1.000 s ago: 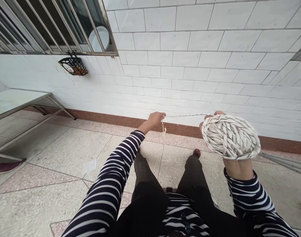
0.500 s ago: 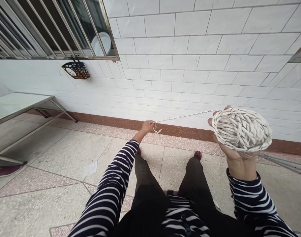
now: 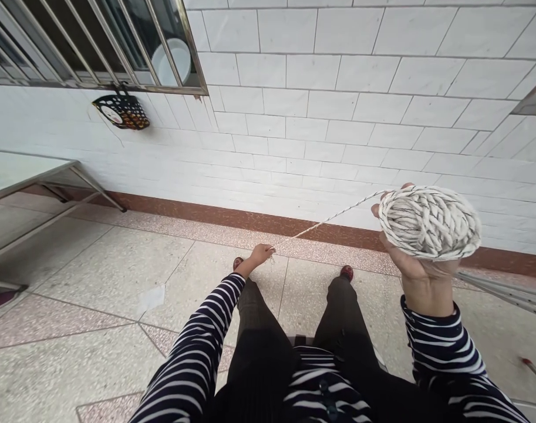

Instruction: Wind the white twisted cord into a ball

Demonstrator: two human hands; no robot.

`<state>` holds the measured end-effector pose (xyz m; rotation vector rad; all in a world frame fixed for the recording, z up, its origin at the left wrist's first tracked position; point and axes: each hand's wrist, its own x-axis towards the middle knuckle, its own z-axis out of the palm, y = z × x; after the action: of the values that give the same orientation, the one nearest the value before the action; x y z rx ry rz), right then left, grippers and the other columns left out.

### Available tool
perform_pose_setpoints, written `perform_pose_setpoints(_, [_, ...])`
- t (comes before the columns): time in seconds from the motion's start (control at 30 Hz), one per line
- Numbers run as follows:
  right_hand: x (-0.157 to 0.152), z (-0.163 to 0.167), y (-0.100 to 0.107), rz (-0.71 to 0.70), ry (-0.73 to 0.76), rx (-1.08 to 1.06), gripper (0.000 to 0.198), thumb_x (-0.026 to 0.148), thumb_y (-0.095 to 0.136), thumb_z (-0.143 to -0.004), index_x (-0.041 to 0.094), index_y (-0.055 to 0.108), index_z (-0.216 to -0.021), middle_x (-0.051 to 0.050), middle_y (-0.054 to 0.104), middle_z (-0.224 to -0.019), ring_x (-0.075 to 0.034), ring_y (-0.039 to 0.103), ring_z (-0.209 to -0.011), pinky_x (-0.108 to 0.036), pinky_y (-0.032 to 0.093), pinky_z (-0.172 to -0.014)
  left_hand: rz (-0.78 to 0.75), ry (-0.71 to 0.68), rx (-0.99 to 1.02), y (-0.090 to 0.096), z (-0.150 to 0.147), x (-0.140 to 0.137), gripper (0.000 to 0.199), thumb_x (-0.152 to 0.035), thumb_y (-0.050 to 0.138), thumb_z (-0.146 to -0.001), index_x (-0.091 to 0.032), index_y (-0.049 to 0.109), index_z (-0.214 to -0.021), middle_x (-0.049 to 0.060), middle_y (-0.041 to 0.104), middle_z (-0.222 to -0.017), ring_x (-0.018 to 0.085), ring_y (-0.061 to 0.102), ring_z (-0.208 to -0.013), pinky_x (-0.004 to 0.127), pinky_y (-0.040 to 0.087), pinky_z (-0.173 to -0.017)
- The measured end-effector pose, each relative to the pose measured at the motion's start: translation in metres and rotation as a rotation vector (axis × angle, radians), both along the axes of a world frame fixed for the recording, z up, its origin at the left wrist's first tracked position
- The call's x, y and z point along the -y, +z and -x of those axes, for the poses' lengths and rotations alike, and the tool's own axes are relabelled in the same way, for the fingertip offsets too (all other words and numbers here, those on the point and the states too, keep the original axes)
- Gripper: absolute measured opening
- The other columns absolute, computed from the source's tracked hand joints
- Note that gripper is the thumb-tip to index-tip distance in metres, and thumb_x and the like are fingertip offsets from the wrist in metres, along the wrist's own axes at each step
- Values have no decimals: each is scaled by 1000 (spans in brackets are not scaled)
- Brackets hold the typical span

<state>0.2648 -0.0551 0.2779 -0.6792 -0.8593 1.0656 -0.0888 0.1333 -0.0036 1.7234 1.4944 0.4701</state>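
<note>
A thick bundle of white rope (image 3: 430, 223) with dark flecks rests in my right hand (image 3: 408, 261), wound into an oval and gripped from below and behind. From the bundle's upper left, a single strand (image 3: 327, 220) slants down to the left. My left hand (image 3: 262, 254) pinches that strand near its frayed end, low in front of my legs. Between the two hands the strand runs nearly straight. Most of my right fingers are hidden behind the bundle.
Ahead stands a white tiled wall (image 3: 289, 129) with a barred window (image 3: 118, 41). A black basket (image 3: 124, 111) hangs below the bars. At the left is a metal-framed table (image 3: 43, 170). Paper (image 3: 152, 298) lies on the floor; metal rods (image 3: 505, 291) are at the right.
My left hand has moved down with the strand's end, so the strand slopes more steeply. My right hand still holds the bundle, slightly higher in view. The camera view has shifted a little.
</note>
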Motion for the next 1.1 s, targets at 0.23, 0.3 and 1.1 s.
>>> perform_pose_setpoints(0.23, [4,-3,17,-4,-62,92,98,77,97,-54,47,69,-143,-4,67,-154,-40,42,-163,-66,51,-123,140,106,75,-36,14,36,30,-32,66,-81,-16,74,-104,4,75,-78,21,72,-83,28,56,-79])
perform_pose_setpoints(0.3, [2,-10,21,-30,-80,108,95,71,99,-53,48,71,-141,-3,67,-153,-40,41,-163,-65,50,-125,172,113,98,-40,19,48,33,-31,64,-83,-14,73,-110,7,78,-84,21,75,-85,29,59,-81])
perform_pose_setpoints(1.1, [-46,69,-56,408,721,187,73,13,89,-65,28,77,-135,-9,78,-132,-24,77,-101,-31,68,-75,-61,-120,799,136,-98,92,43,-53,72,-98,-15,84,-114,14,84,-114,33,76,-114,44,61,-103])
